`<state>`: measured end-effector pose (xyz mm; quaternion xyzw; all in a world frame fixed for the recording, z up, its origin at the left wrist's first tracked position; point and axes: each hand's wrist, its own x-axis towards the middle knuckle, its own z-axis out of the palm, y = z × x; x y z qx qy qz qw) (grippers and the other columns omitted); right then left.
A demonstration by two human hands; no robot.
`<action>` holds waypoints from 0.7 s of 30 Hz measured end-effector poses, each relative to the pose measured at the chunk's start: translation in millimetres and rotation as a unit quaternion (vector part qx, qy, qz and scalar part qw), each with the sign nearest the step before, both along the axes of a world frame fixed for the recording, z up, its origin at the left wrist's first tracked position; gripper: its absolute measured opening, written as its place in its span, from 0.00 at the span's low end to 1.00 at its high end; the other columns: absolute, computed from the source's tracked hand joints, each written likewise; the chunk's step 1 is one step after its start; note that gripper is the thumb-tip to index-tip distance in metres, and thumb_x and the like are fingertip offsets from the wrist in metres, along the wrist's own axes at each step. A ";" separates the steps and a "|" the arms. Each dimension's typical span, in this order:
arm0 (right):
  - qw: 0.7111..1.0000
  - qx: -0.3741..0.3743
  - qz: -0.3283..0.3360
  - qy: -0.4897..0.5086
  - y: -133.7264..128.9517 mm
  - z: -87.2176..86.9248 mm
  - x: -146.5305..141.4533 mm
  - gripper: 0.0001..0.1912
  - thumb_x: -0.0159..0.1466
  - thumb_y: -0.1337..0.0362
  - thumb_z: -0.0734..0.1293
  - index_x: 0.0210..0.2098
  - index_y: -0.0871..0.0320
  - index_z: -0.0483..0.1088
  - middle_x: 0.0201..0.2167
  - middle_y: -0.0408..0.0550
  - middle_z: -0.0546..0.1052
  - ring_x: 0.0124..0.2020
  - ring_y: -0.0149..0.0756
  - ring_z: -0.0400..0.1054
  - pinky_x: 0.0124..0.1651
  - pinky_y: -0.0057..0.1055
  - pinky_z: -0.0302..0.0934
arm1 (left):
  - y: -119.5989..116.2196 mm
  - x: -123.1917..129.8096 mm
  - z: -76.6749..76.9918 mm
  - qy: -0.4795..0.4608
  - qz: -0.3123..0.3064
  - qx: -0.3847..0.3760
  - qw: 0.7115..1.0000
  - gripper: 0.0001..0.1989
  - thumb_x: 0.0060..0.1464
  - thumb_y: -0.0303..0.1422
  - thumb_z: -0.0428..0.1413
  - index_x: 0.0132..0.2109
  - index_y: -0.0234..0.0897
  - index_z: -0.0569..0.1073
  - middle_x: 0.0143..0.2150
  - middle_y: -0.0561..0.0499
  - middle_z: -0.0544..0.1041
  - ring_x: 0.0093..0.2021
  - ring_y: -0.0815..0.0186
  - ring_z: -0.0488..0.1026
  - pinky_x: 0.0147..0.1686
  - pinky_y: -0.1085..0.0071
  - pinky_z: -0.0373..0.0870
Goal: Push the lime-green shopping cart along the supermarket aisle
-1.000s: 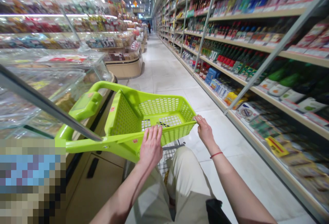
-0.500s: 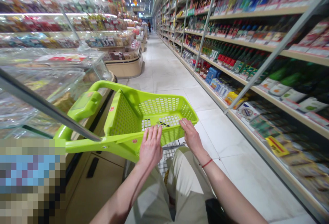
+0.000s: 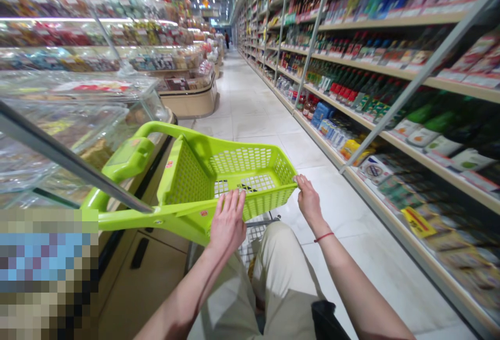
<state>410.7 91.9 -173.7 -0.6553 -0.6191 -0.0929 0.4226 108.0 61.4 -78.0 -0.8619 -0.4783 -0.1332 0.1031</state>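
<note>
A lime-green shopping cart (image 3: 191,134) with a perforated plastic basket stands slantwise before me, its handle at the left against the display counter. My left hand (image 3: 228,217) lies over the near rim of the basket, fingers hooked over the edge and thumb out of sight. At the basket's front right corner, my right hand (image 3: 310,199) has its fingertips curled onto the rim; a red cord circles that wrist. No goods show in the basket. A grey metal bar (image 3: 78,160) crosses in front of the handle end.
Shelves of bottles and packets (image 3: 363,95) line the right side. A glass-topped counter (image 3: 144,95) with packaged goods runs along the left. A pale tiled aisle (image 3: 250,90) stretches between them, with a distant person (image 3: 227,39). My knees are close beneath the basket.
My right hand has slid right along the basket rim to its front corner. The left hand keeps its place, and the cart has barely moved.
</note>
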 end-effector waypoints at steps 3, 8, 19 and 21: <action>1.000 0.019 0.003 0.003 -5.9 2.1 -23.1 0.35 0.57 0.82 0.53 0.60 0.57 0.67 0.61 0.53 0.70 0.66 0.38 0.59 0.70 0.50 0.51 | -0.2 0.4 0.3 -0.003 -0.002 0.003 1.000 0.40 0.48 0.31 0.54 0.69 0.30 0.55 0.69 0.40 0.60 0.70 0.54 0.55 0.71 0.55 0.43; 0.996 0.004 0.085 -0.017 -13.0 17.3 -75.5 0.36 0.57 0.83 0.54 0.62 0.57 0.66 0.63 0.54 0.68 0.68 0.39 0.56 0.70 0.49 0.51 | -1.5 0.5 2.8 -0.001 -0.001 0.006 1.000 0.40 0.48 0.31 0.53 0.69 0.30 0.55 0.69 0.39 0.60 0.69 0.54 0.56 0.71 0.55 0.44; 0.998 0.021 0.049 -0.012 -5.5 6.5 -18.7 0.33 0.59 0.82 0.53 0.58 0.56 0.70 0.58 0.52 0.73 0.65 0.37 0.61 0.69 0.51 0.54 | -1.1 -1.3 3.2 -0.003 -0.007 0.005 1.000 0.39 0.48 0.29 0.53 0.68 0.30 0.57 0.69 0.40 0.60 0.69 0.54 0.56 0.71 0.56 0.44; 0.999 0.018 0.031 -0.003 -4.2 2.9 -6.1 0.32 0.59 0.81 0.52 0.57 0.58 0.70 0.58 0.54 0.74 0.64 0.38 0.62 0.68 0.52 0.53 | -1.4 -1.0 3.2 -0.008 -0.004 0.006 1.000 0.39 0.47 0.29 0.54 0.68 0.31 0.58 0.70 0.40 0.59 0.70 0.53 0.54 0.71 0.55 0.44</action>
